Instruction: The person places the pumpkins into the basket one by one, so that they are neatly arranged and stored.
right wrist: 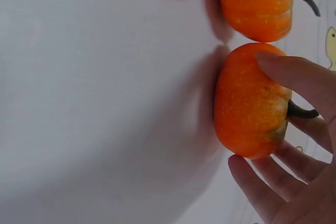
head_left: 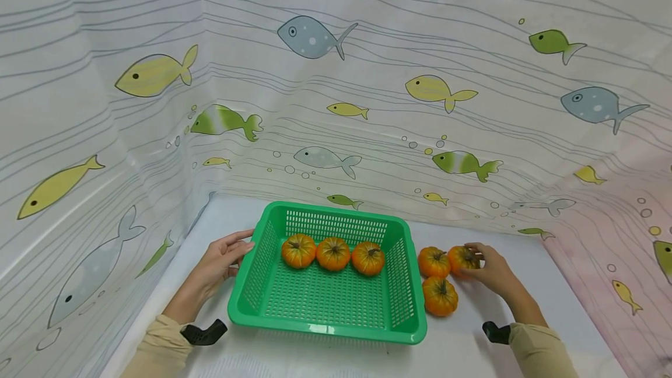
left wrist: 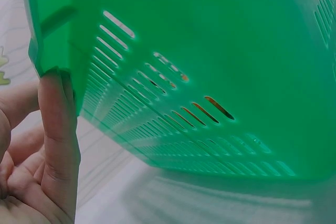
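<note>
A green slotted plastic basket (head_left: 325,332) stands in the middle of the table with three small orange pumpkins (head_left: 333,254) in a row inside it. My left hand (head_left: 220,258) is at the basket's left side, its fingertips touching the rim; in the left wrist view a straight finger (left wrist: 56,124) meets the rim's lower edge. To the right of the basket, my right hand (head_left: 490,267) grips a pumpkin (right wrist: 252,103) with the thumb on one side and fingers on the other. Two more pumpkins, one at the back (head_left: 433,262) and one nearer (head_left: 440,296), sit between that hand and the basket.
A white cloth (head_left: 467,343) covers the table. Around the back and sides hangs a white curtain (head_left: 378,133) printed with fish and wavy lines. Black straps with small mounts (head_left: 203,332) sit at both wrists, over beige sleeves (head_left: 541,349).
</note>
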